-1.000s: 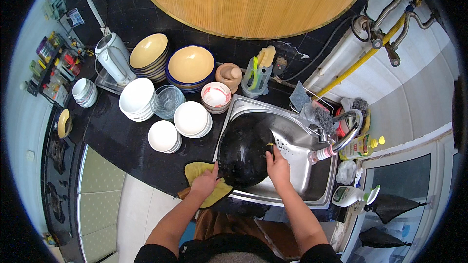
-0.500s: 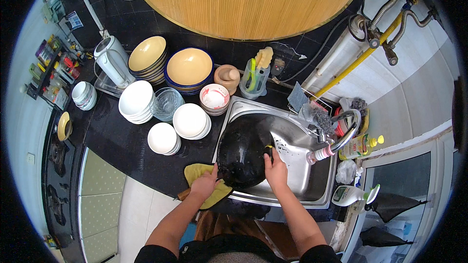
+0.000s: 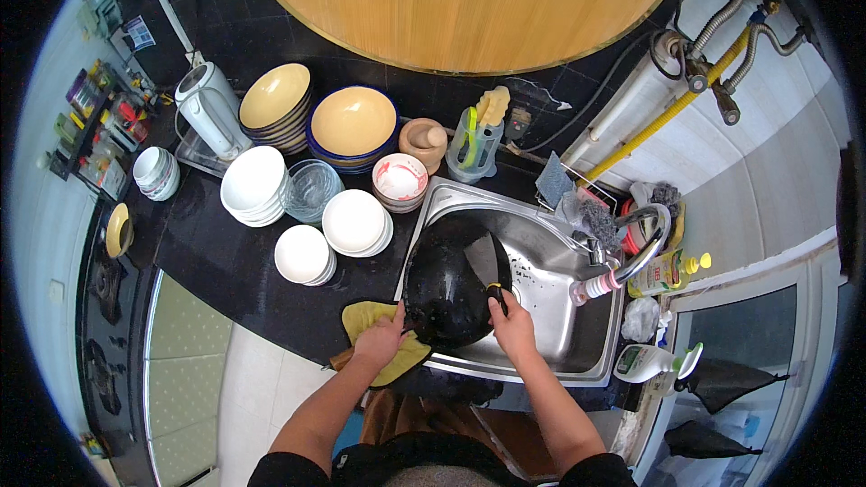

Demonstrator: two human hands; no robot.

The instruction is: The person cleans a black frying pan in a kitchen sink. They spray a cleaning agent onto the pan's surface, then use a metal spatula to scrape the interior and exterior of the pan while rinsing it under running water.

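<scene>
A black wok lies tilted in the steel sink, its left rim over the sink's edge. My left hand grips the wok's handle at the near left rim, above a yellow cloth on the counter. My right hand presses a small dark scrubber with a yellow edge against the wok's right side. The tap with a pink and white nozzle hangs over the sink's right part.
Stacks of white bowls, a glass bowl, large yellow bowls and a white kettle crowd the black counter to the left. A holder with brushes stands behind the sink. Soap bottles sit at the right.
My right hand with the scrubber has slid left and down along the wok's right rim. The wok has shifted slightly. My left hand stays at the handle.
</scene>
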